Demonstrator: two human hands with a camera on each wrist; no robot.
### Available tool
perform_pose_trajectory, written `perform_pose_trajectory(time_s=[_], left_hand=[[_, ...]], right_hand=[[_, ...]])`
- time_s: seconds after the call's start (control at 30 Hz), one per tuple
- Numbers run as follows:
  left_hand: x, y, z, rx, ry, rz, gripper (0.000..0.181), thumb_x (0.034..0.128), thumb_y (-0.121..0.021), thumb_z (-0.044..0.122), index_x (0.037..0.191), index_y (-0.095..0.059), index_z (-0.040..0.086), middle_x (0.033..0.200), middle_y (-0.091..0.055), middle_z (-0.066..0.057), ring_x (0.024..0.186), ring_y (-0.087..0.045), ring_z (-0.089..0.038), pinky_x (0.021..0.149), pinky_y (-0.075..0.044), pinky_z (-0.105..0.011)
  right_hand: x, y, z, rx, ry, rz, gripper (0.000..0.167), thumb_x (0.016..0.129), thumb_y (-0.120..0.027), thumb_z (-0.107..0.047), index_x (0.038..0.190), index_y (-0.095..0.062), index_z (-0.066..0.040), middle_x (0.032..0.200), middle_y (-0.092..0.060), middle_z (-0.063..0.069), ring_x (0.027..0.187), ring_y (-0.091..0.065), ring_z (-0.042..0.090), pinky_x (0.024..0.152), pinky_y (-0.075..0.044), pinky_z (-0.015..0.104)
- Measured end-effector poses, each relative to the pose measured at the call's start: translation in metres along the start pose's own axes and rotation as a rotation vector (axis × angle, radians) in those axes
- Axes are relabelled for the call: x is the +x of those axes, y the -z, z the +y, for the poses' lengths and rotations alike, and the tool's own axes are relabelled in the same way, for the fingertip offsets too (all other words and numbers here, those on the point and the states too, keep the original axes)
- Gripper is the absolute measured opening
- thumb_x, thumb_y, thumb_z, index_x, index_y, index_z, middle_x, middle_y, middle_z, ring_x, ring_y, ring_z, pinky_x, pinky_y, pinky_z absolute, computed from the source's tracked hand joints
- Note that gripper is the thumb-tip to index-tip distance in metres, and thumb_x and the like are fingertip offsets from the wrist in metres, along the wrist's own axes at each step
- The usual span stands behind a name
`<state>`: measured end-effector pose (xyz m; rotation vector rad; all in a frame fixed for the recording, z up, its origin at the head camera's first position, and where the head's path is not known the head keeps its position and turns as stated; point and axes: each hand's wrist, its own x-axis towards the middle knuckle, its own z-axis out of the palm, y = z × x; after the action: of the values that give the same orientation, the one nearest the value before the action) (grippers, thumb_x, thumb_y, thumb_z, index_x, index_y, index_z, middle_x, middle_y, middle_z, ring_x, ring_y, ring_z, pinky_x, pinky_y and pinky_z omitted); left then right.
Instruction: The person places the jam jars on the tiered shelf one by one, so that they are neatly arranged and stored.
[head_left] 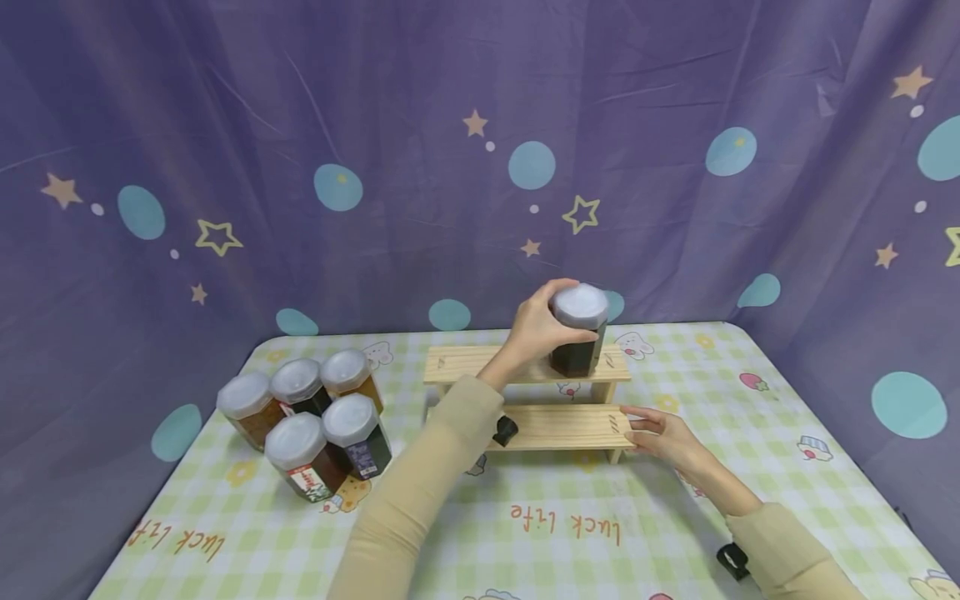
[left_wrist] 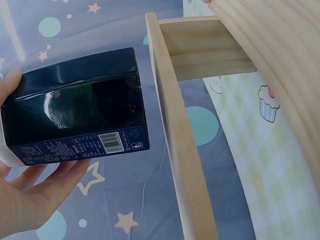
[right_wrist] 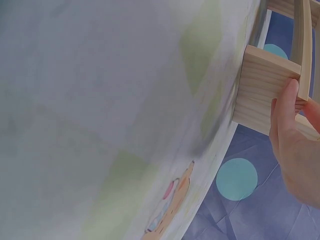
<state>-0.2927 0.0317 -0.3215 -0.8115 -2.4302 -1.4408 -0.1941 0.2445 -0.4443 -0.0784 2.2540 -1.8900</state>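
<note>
A two-step wooden shelf (head_left: 555, 427) stands on the table. My left hand (head_left: 536, 333) grips a dark jar (head_left: 576, 354) near its pale, many-sided lid. In the left wrist view, the jar (left_wrist: 80, 107) has a barcode label, and a gap separates its base from the upper board (left_wrist: 175, 130). At the lower step's right end, my right hand (head_left: 667, 437) pinches the board. The right wrist view has the fingers of that hand (right_wrist: 300, 155) against the corner of the wooden end panel (right_wrist: 265, 90).
Several lidded jars (head_left: 297, 442) stand grouped at the table's left side, some dark and some amber. A checked cloth (head_left: 555, 558) covers the table. Behind it hangs a purple curtain (head_left: 420, 125) with stars and dots.
</note>
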Motion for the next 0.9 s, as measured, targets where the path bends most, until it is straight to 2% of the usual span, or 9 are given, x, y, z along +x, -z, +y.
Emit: perform_pose_trajectory(time_s=[0.47,0.9], left_hand=[[0.003,-0.008,-0.006,0.02,0.0,0.01,0.072,0.0584,-0.083,0.025,0.121,-0.05,0.015,0.118,-0.054,-0.006,0.097,-0.056,-0.019,0.076,-0.046,-0.024],[0.005,-0.012,-0.009,0.031,0.039,-0.008,0.072,0.0601,-0.082,0.027,0.123,-0.048,0.018,0.119,-0.053,-0.005,0.097,-0.055,-0.019,0.075,-0.046,-0.025]], right_hand=[[0.001,-0.002,-0.001,-0.015,-0.02,0.036,0.051,0.085,-0.054,0.002,0.13,-0.033,0.011,0.116,-0.047,0.03,0.085,-0.059,0.014,0.075,-0.05,0.034],[0.002,-0.002,0.0,-0.013,-0.022,0.031,0.051,0.085,-0.053,0.002,0.131,-0.032,0.011,0.115,-0.048,0.03,0.084,-0.06,0.013,0.076,-0.05,0.035]])
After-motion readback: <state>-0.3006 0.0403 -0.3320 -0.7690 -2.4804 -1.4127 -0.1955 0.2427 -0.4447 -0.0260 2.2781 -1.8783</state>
